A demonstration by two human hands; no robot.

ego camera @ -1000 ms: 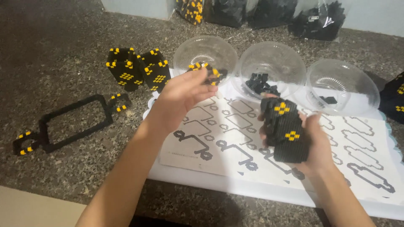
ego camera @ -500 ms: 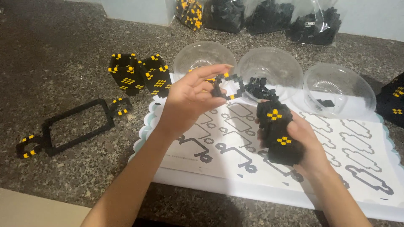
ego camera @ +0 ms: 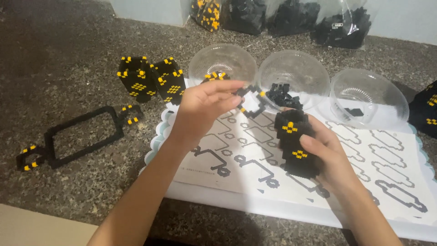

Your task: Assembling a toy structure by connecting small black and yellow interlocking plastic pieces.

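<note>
Left hand [ego camera: 200, 107] pinches a small black ring-shaped brick piece with yellow studs [ego camera: 251, 99] at fingertip height, level with the chunky black-and-yellow brick block [ego camera: 295, 143] that the right hand [ego camera: 330, 157] grips upright beside it, above the printed white outline sheet [ego camera: 255, 150], with three clear plastic bowls [ego camera: 293, 73] behind within reach.

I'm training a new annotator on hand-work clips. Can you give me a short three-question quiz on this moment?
1. True or false: the right hand holds a black and yellow brick block.
2. How many clear bowls stand along the paper sheet?
3. What does the left hand pinch: (a) a small ring-shaped brick piece, (b) a bag, (c) a bowl?

Key: 1 true; 2 three; 3 a.
</note>
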